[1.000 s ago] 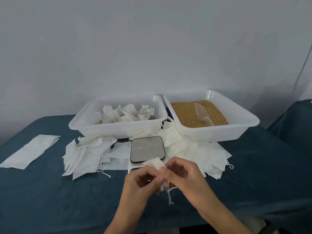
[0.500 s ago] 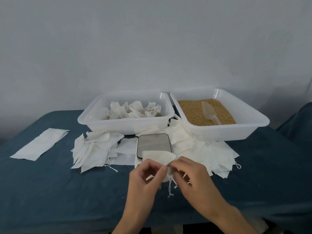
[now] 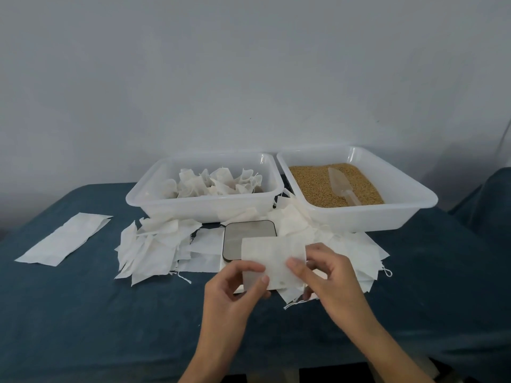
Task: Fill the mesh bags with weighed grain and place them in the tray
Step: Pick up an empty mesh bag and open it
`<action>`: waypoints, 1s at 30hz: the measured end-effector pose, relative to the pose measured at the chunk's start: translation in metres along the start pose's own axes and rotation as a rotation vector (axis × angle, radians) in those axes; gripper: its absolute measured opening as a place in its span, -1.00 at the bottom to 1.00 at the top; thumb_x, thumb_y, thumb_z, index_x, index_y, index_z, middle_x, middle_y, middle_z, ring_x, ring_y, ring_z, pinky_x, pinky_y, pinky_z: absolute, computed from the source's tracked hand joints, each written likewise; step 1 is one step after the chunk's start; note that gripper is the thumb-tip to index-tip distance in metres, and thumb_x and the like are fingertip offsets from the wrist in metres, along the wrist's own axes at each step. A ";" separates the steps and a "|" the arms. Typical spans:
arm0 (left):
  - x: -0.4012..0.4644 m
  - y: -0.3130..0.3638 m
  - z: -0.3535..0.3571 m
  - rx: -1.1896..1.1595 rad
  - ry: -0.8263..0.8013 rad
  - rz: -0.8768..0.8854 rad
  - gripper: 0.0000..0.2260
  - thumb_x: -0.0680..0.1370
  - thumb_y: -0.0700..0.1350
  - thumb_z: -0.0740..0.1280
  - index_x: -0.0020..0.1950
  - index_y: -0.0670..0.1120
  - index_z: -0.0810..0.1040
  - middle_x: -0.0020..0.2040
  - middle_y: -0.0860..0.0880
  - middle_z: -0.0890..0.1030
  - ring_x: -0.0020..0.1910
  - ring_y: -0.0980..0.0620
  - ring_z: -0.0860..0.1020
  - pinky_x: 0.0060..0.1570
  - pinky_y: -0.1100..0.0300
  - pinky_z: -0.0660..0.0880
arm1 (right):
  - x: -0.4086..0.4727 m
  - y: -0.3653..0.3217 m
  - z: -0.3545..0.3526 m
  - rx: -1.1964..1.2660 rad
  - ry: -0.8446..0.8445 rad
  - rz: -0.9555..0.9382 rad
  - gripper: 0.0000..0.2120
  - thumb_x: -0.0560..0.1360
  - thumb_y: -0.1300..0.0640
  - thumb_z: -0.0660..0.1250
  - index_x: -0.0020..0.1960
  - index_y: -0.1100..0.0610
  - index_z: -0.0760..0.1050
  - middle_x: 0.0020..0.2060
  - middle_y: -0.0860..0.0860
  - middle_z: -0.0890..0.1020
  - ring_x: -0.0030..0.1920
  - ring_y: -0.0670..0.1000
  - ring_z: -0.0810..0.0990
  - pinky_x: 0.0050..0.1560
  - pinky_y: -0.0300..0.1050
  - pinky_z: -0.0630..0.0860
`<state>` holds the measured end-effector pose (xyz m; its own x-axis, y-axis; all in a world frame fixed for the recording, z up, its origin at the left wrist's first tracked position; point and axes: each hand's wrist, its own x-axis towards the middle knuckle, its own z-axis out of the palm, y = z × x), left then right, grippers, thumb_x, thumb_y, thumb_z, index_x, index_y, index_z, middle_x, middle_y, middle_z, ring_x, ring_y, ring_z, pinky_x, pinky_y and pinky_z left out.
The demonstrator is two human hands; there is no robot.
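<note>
I pinch the empty mesh bag (image 3: 272, 258) at its near edge with my left hand (image 3: 235, 288) and right hand (image 3: 326, 275), just above the scale (image 3: 247, 237); likely light and limp, it wants corner grips.

Soft, even, dim light; faint shadows, no glare; wide-angle bending at the edges, slightly soft

Both forearms bare, no sleeves visible; hands, left (image 3: 235, 293) and right (image 3: 329, 277), bare, ungloved.
</note>
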<state>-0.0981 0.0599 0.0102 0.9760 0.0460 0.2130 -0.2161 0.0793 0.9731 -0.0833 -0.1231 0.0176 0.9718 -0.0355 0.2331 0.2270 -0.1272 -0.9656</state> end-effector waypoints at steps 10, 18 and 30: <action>-0.002 -0.003 0.001 -0.084 -0.046 -0.051 -0.76 0.44 -0.31 0.53 0.01 -0.01 0.74 -0.01 -0.10 0.75 -0.05 -0.02 0.73 -0.11 0.24 0.62 | -0.006 0.000 -0.003 -0.075 -0.092 -0.151 -0.81 0.53 -0.12 0.42 -0.03 -0.01 0.63 -0.27 -0.12 0.63 -0.50 -0.08 0.39 -0.46 -0.21 0.37; 0.006 -0.007 -0.008 -0.147 0.019 -0.078 -0.79 0.42 -0.15 0.49 0.04 -0.06 0.76 -0.04 -0.10 0.74 -0.09 -0.03 0.68 -0.09 0.16 0.63 | -0.004 -0.002 -0.004 -0.079 -0.062 -0.186 -0.78 0.56 -0.14 0.38 -0.10 0.00 0.59 -0.40 -0.03 0.58 -0.57 -0.01 0.44 -0.47 -0.23 0.41; 0.004 -0.007 -0.008 -0.164 0.068 -0.092 -0.77 0.42 -0.08 0.61 0.04 -0.08 0.75 -0.07 -0.08 0.71 -0.07 0.02 0.61 0.08 -0.03 0.51 | -0.007 -0.006 -0.008 -0.102 -0.029 -0.267 -0.68 0.54 -0.16 0.40 -0.17 0.08 0.62 -0.50 0.07 0.53 -0.53 0.04 0.53 -0.40 -0.16 0.50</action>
<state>-0.0930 0.0674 0.0039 0.9888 0.0980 0.1124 -0.1336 0.2476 0.9596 -0.0915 -0.1300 0.0226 0.8801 0.0414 0.4730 0.4692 -0.2277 -0.8532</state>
